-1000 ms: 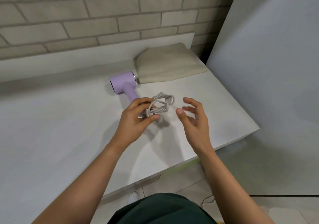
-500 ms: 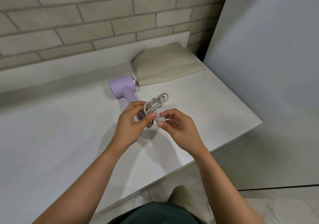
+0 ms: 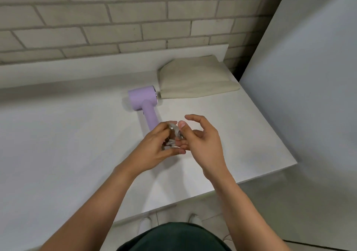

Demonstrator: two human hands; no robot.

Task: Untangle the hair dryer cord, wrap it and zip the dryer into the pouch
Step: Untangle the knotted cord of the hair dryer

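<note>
Just nearer than the lilac plastic hair dryer [image 3: 144, 101], the left hand [image 3: 154, 149] clutches its tangled grey cord [image 3: 174, 131] and the right hand [image 3: 201, 144] pinches a loop; yanking could cinch the knot tighter.

White table [image 3: 58, 154], pale brick wall [image 3: 116, 19], grey panel [image 3: 309, 77] at right

The dryer [image 3: 142, 98] lies on the table [image 3: 58, 144]. The pouch [image 3: 195, 80] lies just right of it, by the wall [image 3: 135, 28]. The cord [image 3: 173, 133] is in front, between the left hand [image 3: 156, 150] and right hand [image 3: 204, 144].
</note>
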